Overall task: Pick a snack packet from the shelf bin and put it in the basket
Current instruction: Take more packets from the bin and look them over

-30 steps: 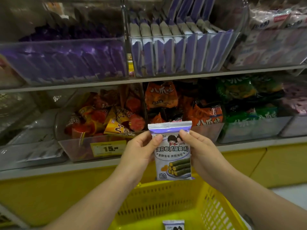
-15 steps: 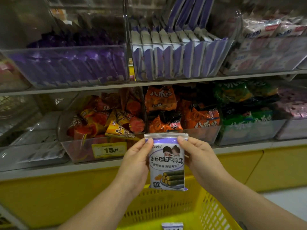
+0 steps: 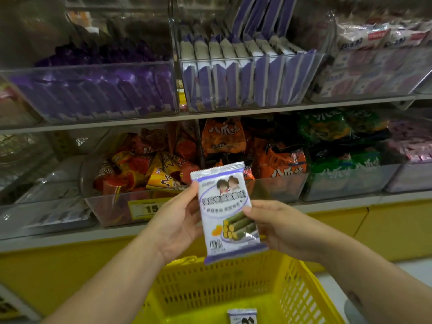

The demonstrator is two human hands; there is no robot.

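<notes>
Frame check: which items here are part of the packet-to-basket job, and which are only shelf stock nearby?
Job: snack packet, pinched by left hand and right hand; yellow basket below; second packet lying in it; upper bin of matching packets, likely the source.
Lying about: cone snacks; orange packets; green packets; dark purple packets; price tag.

Dim, flat light, brightest on the snack packet [image 3: 228, 211], its print smeared by blur. Above the packet glare streaks the clear bins [image 3: 98, 66]; far from it the shelves [image 3: 163, 120] bow and darken.

Shop: snack bins [image 3: 247, 80], price tag [image 3: 149, 208]
</notes>
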